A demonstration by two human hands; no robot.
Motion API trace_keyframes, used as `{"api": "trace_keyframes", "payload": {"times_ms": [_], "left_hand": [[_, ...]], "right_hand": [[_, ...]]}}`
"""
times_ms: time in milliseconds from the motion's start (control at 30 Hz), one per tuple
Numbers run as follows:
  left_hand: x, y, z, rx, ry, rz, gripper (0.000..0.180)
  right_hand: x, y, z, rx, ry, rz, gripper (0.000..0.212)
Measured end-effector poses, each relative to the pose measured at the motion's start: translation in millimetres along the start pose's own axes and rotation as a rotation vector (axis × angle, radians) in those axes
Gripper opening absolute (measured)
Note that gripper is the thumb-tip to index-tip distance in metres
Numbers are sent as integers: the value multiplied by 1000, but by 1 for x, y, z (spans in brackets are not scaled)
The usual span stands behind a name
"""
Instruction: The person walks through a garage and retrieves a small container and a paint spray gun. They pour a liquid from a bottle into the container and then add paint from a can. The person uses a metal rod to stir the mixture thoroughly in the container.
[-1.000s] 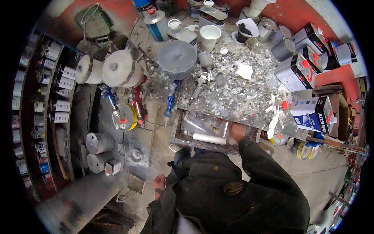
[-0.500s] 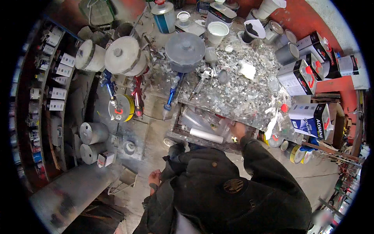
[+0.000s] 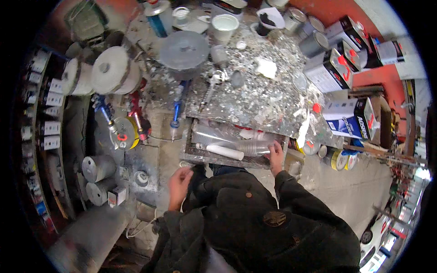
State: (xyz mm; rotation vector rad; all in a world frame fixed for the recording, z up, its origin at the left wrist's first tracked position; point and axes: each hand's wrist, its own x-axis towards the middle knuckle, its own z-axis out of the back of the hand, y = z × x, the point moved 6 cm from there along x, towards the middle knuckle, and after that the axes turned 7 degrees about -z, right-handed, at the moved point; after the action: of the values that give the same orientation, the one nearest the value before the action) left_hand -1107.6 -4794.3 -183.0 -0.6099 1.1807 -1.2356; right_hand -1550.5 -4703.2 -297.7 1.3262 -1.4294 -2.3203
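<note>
An open wooden drawer (image 3: 214, 159) sticks out under the bench top. Lying in it are a stack of nested clear plastic cups (image 3: 252, 147), a clear tube-like stack (image 3: 213, 136) and a white roll (image 3: 225, 152). My right hand (image 3: 276, 156) is at the drawer's right end, its fingers closed around the end of the cup stack. To the left, in front of my body and below the drawer, my left hand (image 3: 180, 184) is raised with loosely bent fingers; nothing shows in it.
Above the drawer, the paint-spattered bench (image 3: 255, 100) carries a spray gun (image 3: 213, 86), a grey lidded pot (image 3: 184, 52), a white tub (image 3: 225, 27) and a white rag (image 3: 266, 68). Rectangular cans (image 3: 327, 70) crowd the right side. Shelves (image 3: 50, 109) line the left.
My right hand has drawn back toward me, with the cup stack now at its fingers. My left hand has risen toward the drawer. The whole view has shifted.
</note>
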Motion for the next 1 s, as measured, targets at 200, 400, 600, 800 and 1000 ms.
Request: {"api": "trace_keyframes", "payload": {"times_ms": [200, 400, 600, 800, 1000], "left_hand": [[71, -95, -144, 401, 517, -644, 57], [107, -63, -252, 659, 789, -671, 78], [116, -45, -256, 653, 721, -663, 62], [101, -69, -252, 381, 403, -652, 51], [57, -101, -170, -331, 518, -519, 87]], "right_hand": [[-30, 12, -19, 36, 54, -3, 40], [-33, 7, -27, 4, -23, -95, 44], [-26, 11, 22, -59, -134, -92, 38], [-67, 44, 46, 279, -78, -228, 43], [-152, 97, -104, 300, 201, -528, 53]]}}
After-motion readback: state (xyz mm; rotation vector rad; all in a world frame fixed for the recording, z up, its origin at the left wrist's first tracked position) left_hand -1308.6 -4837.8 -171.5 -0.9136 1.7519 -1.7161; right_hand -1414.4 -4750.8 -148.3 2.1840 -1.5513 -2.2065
